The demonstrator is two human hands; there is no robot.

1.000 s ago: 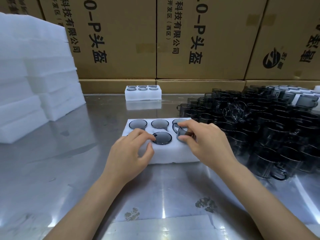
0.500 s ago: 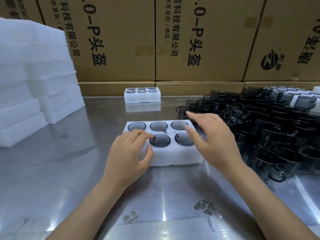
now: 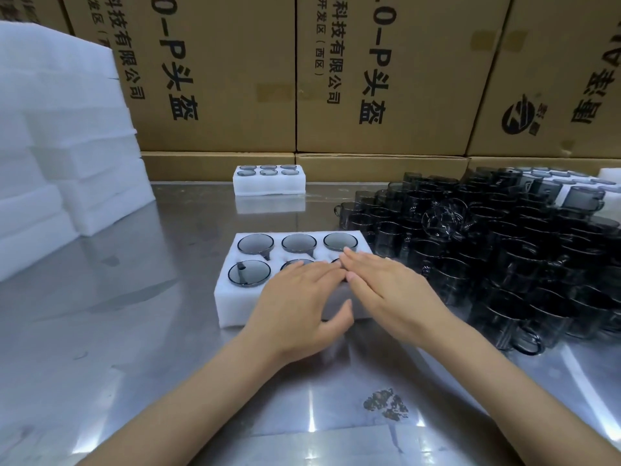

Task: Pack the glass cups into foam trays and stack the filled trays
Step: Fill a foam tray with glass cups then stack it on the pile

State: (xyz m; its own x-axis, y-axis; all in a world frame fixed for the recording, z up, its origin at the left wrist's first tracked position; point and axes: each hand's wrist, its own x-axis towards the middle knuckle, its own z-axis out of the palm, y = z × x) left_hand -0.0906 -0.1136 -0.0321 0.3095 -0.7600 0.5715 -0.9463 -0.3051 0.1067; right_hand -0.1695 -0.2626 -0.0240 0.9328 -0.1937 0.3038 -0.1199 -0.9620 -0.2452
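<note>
A white foam tray [image 3: 235,301] lies in front of me on the metal table, its holes filled with dark glass cups [image 3: 255,243]. Both hands lie flat on its near right part, fingers stretched out. My left hand [image 3: 299,297] covers the middle front cup. My right hand [image 3: 386,290] hides the right front cup. Neither hand holds anything. A second filled foam tray [image 3: 268,185] stands farther back. A big heap of loose dark glass cups [image 3: 487,250] fills the right side of the table.
Stacks of empty white foam trays [image 3: 67,156] rise at the left. Cardboard boxes [image 3: 369,79] wall off the back of the table. More white foam [image 3: 610,176] shows at the far right edge. The metal table [image 3: 134,331] is shiny and reflective.
My right hand has let go of the cup it put in the right front hole. Both hands have flattened and come together on the tray's near right part.
</note>
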